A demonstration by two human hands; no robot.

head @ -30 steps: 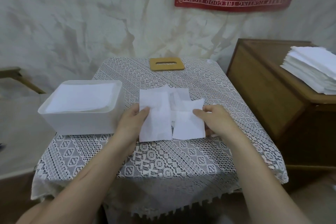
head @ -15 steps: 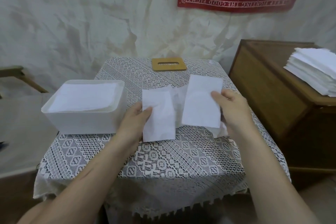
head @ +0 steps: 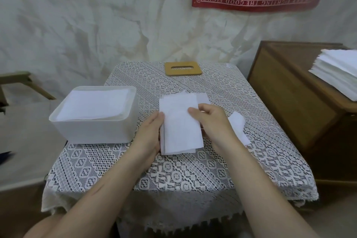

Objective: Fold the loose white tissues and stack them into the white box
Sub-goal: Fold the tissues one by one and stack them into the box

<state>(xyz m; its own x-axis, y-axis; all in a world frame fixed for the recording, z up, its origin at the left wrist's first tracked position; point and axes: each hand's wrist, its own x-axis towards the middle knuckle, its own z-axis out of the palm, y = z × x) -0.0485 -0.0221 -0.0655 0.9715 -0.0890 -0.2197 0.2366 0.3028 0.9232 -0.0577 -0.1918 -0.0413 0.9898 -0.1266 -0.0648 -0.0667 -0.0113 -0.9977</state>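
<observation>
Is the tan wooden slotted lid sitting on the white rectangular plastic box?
No, the tan wooden lid lies on the lace tablecloth at the far edge, apart from the open white box.

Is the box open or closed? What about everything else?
White plastic box, open, nearly full of folded tissues.
Flat wooden lid with slot, off, lying on lace tablecloth.
White tissue, folded over, flat on tablecloth.
Left hand, rests against tissue's left edge.
Right hand, pinches tissue's right edge.
White tissue stack on wooden cabinet, unfolded.
</observation>
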